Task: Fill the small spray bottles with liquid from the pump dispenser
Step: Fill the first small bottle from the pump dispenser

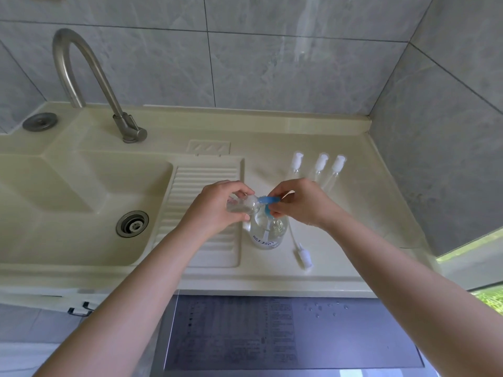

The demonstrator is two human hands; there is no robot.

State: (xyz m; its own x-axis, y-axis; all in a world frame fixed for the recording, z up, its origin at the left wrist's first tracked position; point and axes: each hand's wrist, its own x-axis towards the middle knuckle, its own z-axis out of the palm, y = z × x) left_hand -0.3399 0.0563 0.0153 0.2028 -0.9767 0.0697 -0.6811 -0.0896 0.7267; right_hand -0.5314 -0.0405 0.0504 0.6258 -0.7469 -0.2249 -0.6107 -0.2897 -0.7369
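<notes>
A clear pump dispenser point(268, 231) with a blue pump head point(265, 202) stands on the cream counter in the middle. My left hand point(217, 205) grips a small clear spray bottle point(242, 205), tilted with its mouth at the blue nozzle. My right hand point(302, 202) has its fingers curled round the blue pump head. Three capped spray bottles point(317, 170) stand in a row behind my right hand. A loose white spray cap with its tube point(302, 253) lies on the counter just right of the dispenser.
A cream sink basin point(81, 186) with a metal drain point(132, 223) lies at the left, under a curved steel tap point(89, 80). A ribbed draining board point(206, 191) sits under my left hand. A grey appliance top point(294, 333) spans the front. Tiled walls close the back and right.
</notes>
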